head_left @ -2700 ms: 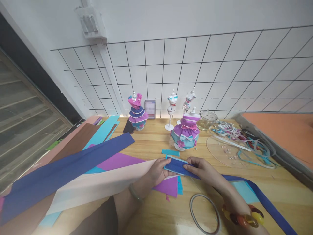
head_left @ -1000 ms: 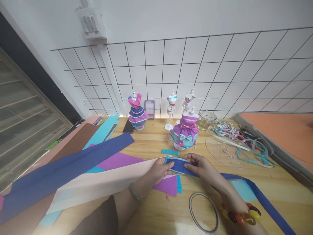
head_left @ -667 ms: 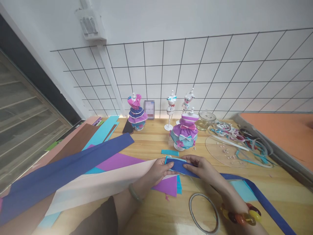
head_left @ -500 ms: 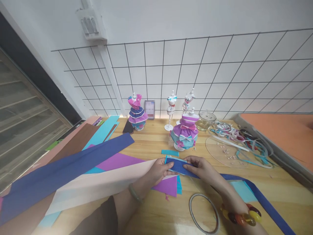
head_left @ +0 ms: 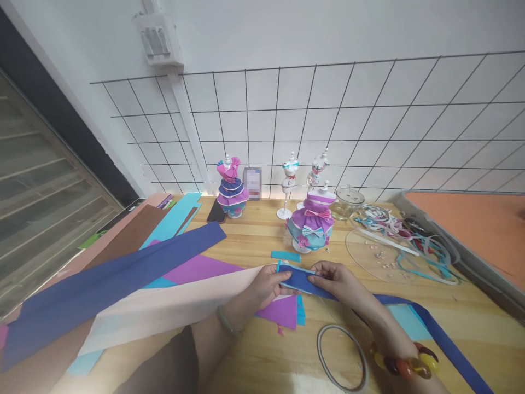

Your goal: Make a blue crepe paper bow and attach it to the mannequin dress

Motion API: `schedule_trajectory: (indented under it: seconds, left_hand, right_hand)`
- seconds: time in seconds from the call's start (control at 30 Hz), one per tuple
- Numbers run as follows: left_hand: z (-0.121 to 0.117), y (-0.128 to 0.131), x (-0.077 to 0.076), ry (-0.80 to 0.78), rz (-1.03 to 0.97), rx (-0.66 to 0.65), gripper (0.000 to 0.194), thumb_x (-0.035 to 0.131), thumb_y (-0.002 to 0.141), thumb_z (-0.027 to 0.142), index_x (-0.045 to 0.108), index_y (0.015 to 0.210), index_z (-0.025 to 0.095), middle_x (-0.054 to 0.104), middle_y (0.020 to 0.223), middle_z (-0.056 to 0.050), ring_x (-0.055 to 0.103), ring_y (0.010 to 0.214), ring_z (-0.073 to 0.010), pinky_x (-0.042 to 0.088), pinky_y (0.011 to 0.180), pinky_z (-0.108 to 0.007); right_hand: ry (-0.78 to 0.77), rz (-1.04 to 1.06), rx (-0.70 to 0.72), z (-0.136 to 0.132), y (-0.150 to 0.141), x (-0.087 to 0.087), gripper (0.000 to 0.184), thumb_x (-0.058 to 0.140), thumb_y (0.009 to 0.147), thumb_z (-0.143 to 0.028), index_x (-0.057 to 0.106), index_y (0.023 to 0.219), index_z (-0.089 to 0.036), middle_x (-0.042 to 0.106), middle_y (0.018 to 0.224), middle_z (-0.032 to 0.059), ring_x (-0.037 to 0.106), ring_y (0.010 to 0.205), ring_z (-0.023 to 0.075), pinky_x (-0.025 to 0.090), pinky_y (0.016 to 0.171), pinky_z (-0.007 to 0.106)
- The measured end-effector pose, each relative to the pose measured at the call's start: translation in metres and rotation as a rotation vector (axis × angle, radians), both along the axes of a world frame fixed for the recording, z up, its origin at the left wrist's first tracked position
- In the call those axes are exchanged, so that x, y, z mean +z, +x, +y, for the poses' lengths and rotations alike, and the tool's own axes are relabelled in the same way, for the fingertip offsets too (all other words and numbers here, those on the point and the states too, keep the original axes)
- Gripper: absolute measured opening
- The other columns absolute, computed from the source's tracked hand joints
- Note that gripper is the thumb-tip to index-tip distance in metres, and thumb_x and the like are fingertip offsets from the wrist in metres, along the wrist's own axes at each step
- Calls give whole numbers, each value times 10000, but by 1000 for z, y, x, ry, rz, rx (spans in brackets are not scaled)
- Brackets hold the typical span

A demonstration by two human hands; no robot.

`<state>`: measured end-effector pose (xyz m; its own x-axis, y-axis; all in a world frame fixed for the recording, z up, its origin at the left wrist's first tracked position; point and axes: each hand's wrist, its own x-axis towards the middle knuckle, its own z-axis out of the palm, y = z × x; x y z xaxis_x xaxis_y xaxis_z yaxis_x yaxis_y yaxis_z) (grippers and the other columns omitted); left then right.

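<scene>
My left hand [head_left: 266, 288] pinches the end of a narrow dark blue strip [head_left: 300, 281], which looks like crepe paper, with the thumb on top. Light blue paper edges show along and under this strip. A little to the right, my right hand [head_left: 339, 280] grips the same strip between thumb and fingers. From there the strip runs under my right forearm and off towards the lower right, crossing a light blue piece [head_left: 404, 320]. Just behind my hands lies a short teal strip [head_left: 286, 256]. A roll of tape [head_left: 320, 350] lies flat on the table in front of my right forearm.
Long paper sheets, including a dark blue one [head_left: 123, 279] and a white one [head_left: 164, 306], spread across the left. Dressed mini mannequins [head_left: 312, 219] [head_left: 233, 189], a glass jar [head_left: 348, 203], a clear plate of beads [head_left: 377, 254] and tangled ribbons [head_left: 426, 241] stand or lie behind.
The camera view has shifted very slightly. Both hands keep their hold on the dark blue strip, almost unmoved.
</scene>
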<state>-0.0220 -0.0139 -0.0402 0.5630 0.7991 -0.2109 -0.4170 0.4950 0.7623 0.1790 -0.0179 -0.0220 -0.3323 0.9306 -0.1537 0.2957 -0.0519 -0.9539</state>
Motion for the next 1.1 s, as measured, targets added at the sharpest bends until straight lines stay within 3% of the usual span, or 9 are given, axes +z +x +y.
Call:
schedule_trajectory:
  seconds: [0.23,0.43,0.77,1.1]
  left_hand:
    - [0,0,0,0,22,3,291,692,687,280,637,889,78,668,894,-143,633,787,-226,487,756,-424]
    - [1,0,-4,51,42,-31,325,672,711,306,639,937,75,664,890,-143,634,769,-214,493,729,-387]
    - [0,-1,-4,53,-8,-22,301,611,771,296,632,971,72,655,971,-176,631,857,-238,480,796,-428]
    - [1,0,-2,20,-48,-30,312,572,800,308,617,1007,80,657,976,-177,630,899,-268,455,833,-469]
  right_hand:
    - [-49,-42,26,-2,3,6,381,615,691,-532,571,664,-155,505,554,-33,405,497,82,316,482,223]
    - [-90,-60,88,-4,6,9,362,621,702,-504,611,712,-143,519,583,-28,397,516,79,313,496,222]
    - [-69,-89,67,0,8,-3,383,588,723,-534,569,677,-155,480,582,-36,370,521,83,288,494,227]
    - [-67,-101,64,0,8,-2,389,588,716,-539,556,641,-159,451,550,-44,344,499,78,268,480,227]
